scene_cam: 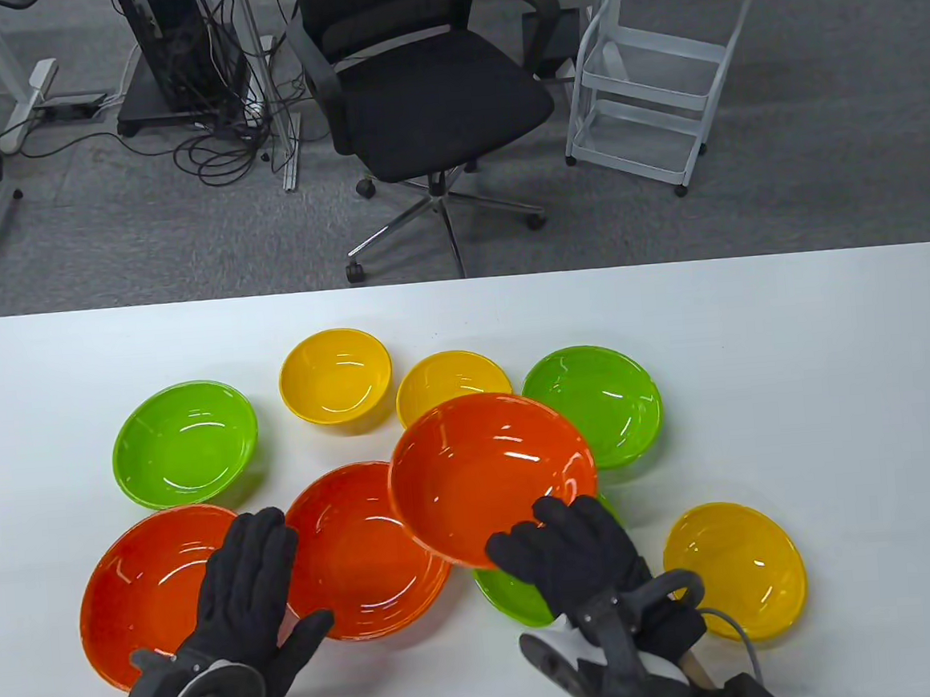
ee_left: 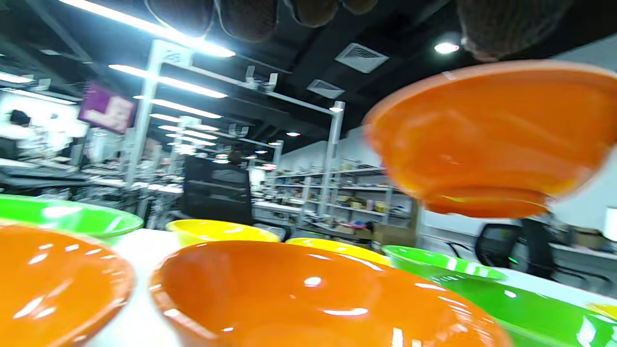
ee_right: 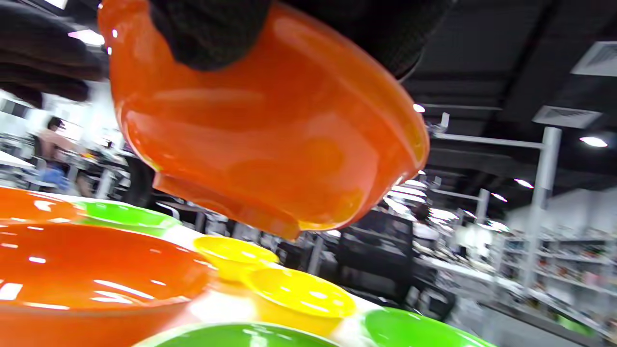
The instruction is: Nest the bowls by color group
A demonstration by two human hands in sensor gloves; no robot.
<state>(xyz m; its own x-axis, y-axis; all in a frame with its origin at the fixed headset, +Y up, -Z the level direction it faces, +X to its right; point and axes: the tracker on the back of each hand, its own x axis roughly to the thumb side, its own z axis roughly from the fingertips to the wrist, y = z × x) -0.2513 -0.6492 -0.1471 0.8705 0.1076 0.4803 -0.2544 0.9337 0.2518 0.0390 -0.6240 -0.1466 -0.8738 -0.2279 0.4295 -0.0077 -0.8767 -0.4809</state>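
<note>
Right hand [scene_cam: 565, 546] gripping raised orange bowl [scene_cam: 491, 475] at its 5 o'clock rim, left hand [scene_cam: 247, 595] spread flat, holding nothing, over two orange bowls [scene_cam: 142, 591] on surface [scene_cam: 835, 351]

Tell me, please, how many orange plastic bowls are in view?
3: one orange plastic bowl under the left hand, one mid-table, one lifted by the right hand. None seems hidden.

Left hand [scene_cam: 247, 591] lies flat, fingers spread toward 12 o'clock; right hand [scene_cam: 574, 553] is curled in a grip (fingers toward 11).
</note>
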